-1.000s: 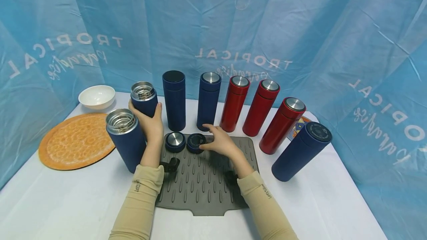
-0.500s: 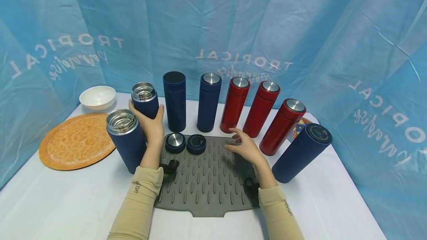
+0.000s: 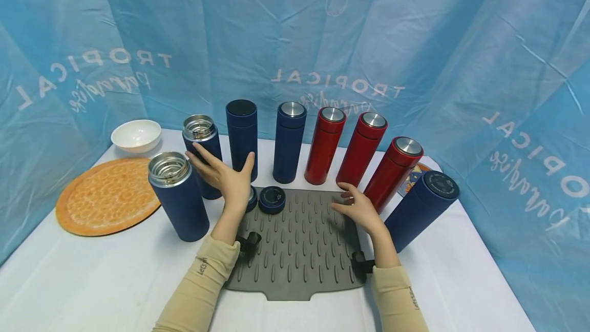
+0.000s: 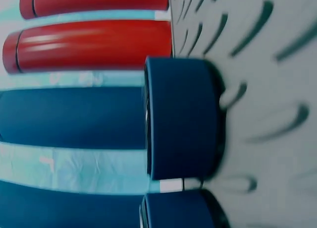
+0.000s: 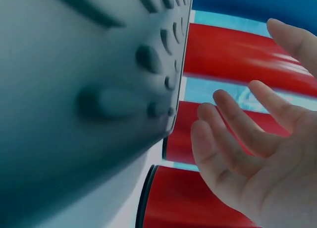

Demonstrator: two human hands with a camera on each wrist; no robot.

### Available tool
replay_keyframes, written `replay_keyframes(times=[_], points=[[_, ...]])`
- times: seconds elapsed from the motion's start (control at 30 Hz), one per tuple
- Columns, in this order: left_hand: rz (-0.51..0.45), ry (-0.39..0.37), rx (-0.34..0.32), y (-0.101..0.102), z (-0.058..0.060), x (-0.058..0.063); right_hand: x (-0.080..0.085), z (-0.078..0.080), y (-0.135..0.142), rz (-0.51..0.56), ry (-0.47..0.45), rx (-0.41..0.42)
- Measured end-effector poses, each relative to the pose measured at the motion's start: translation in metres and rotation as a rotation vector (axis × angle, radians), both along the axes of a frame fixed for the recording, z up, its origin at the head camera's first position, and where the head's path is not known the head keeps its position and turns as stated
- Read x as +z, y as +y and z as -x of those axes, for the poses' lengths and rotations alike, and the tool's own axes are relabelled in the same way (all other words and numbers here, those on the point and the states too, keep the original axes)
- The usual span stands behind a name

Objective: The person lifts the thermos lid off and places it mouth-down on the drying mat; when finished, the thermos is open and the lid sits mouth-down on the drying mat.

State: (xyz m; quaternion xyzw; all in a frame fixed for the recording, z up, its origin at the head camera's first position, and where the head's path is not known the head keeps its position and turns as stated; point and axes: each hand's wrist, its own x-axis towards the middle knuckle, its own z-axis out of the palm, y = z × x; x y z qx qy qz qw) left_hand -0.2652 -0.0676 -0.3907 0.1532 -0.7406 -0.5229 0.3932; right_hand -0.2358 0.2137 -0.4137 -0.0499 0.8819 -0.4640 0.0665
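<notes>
Fingers (image 3: 209,155) of the left hand (image 3: 228,178) are stretched out and spread apart, with the thumb held wide, in front of a lidless blue bottle (image 3: 208,140) at the back left; it cannot be told whether they touch it. Fingers of the right hand (image 3: 359,211) are loosely bent and apart, with nothing between them, over the right rear part of a ribbed grey mat (image 3: 295,250) and near the red bottles.

Two dark blue lids lie near the mat's left rear corner: one lid (image 3: 272,200), black-topped, in plain sight, and a second lid (image 3: 252,202) just beside it, partly hidden by the left wrist.

A second lidless blue bottle (image 3: 182,206) stands nearer the viewer, left of the mat, its silver mouth showing. Behind the mat, from left to right, stand a black-topped blue bottle (image 3: 241,129), a silver-topped blue bottle (image 3: 289,142) and three red bottles (image 3: 361,147) with silver tops, the last toward the right side. Another capped blue bottle (image 3: 417,209) stands to the right of the mat.

On the white tabletop (image 3: 92,281), at far left, are a white bowl (image 3: 137,145) and a round tan board (image 3: 108,196). A blue curtain (image 3: 230,29) with mirror-reversed lettering hangs behind.
</notes>
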Motion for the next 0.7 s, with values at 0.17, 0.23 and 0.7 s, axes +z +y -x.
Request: replay_keyframes(times=[0.17, 0.23, 0.7], points=[[0.099, 0.022, -0.069, 0.017, -0.009, -0.003, -0.003, -0.001, 0.008, -0.012, -0.020, -0.040], [0.131, 0.029, -0.130, 0.023, -0.013, -0.004, -0.004, -0.001, 0.010, -0.017, -0.025, -0.050], [0.199, -0.052, -0.266, 0.017, 0.011, 0.002, -0.005, 0.000, 0.013, -0.050, -0.043, -0.039]])
